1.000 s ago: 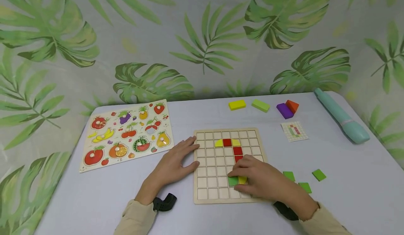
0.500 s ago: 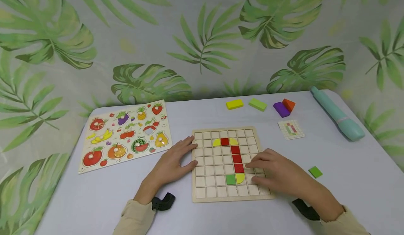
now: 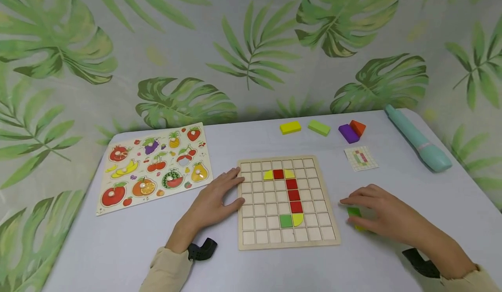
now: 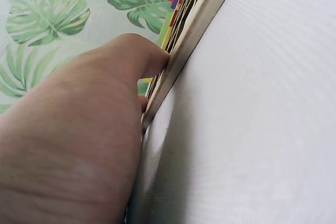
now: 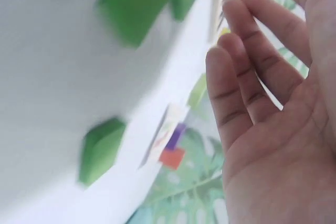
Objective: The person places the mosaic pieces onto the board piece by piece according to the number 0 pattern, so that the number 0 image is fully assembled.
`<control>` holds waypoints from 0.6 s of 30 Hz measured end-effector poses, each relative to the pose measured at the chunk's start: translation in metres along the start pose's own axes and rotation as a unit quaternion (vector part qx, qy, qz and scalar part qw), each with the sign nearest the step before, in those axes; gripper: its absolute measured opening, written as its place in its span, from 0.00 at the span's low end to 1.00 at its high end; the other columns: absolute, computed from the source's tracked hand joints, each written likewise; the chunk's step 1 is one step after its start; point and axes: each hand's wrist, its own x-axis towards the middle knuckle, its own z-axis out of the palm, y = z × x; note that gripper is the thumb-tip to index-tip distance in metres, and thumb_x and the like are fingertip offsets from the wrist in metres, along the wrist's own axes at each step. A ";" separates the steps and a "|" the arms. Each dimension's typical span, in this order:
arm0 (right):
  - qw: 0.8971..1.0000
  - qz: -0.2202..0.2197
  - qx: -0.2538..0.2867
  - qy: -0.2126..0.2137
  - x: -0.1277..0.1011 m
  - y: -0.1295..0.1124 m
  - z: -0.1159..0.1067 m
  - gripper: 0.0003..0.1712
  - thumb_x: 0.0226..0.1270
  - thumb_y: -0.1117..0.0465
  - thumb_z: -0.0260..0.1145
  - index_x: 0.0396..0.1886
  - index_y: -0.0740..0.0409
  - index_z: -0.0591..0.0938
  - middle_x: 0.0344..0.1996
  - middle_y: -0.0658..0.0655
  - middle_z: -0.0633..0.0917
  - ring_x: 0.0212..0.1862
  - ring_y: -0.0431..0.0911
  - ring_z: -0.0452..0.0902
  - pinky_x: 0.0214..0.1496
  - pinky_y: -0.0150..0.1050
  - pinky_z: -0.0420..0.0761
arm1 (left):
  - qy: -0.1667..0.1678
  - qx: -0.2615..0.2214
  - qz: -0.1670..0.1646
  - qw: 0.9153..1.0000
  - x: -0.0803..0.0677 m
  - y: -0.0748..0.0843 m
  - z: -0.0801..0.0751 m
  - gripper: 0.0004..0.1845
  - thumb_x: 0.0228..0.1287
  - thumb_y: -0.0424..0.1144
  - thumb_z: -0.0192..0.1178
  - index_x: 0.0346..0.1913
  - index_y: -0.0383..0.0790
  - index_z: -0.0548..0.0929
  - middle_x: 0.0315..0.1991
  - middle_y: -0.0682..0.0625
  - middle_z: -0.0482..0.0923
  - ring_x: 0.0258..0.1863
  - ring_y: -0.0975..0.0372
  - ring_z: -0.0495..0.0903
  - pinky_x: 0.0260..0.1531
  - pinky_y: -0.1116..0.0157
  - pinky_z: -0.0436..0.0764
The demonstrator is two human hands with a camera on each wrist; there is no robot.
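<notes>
Right of the wooden grid board (image 3: 287, 202), the right hand (image 3: 386, 215) hovers with fingers spread and relaxed over loose green tiles (image 3: 354, 212), holding nothing. A clean pick likely needs one tile pinched by its edges, away from its neighbours. The left hand (image 3: 213, 200) lies flat, fingers straight, touching the board's left edge, which should keep it from sliding. Beyond the board, the pale counter (image 3: 129, 239) carries coloured blocks (image 3: 290, 127); left of it lies a fruit puzzle (image 3: 154, 168). Leaf-print cloth hangs behind.
</notes>
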 end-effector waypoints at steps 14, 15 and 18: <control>0.993 0.104 0.007 -0.057 -0.025 0.008 0.001 0.18 0.52 0.40 0.81 0.39 0.31 0.83 0.36 0.29 0.77 0.43 0.30 0.71 0.45 0.34 0.85 | -0.001 -0.004 -0.003 1.000 0.000 0.001 -0.002 0.32 0.70 0.52 0.66 0.73 0.46 0.76 0.80 0.53 0.60 0.80 0.57 0.59 0.80 0.54 0.60; 0.993 0.104 0.008 -0.058 -0.025 0.007 0.002 0.17 0.52 0.41 0.82 0.38 0.31 0.83 0.35 0.29 0.77 0.43 0.30 0.70 0.45 0.34 0.84 | -0.001 -0.004 -0.004 1.000 0.000 0.001 -0.002 0.32 0.70 0.52 0.65 0.73 0.46 0.76 0.80 0.53 0.60 0.80 0.57 0.59 0.80 0.54 0.60; 0.993 0.097 0.004 -0.060 -0.023 0.005 0.004 0.17 0.53 0.46 0.83 0.38 0.31 0.83 0.35 0.28 0.77 0.43 0.30 0.71 0.44 0.34 0.85 | 0.000 -0.003 -0.003 1.000 0.000 0.001 -0.001 0.31 0.70 0.52 0.66 0.72 0.46 0.76 0.80 0.53 0.60 0.80 0.56 0.59 0.80 0.53 0.61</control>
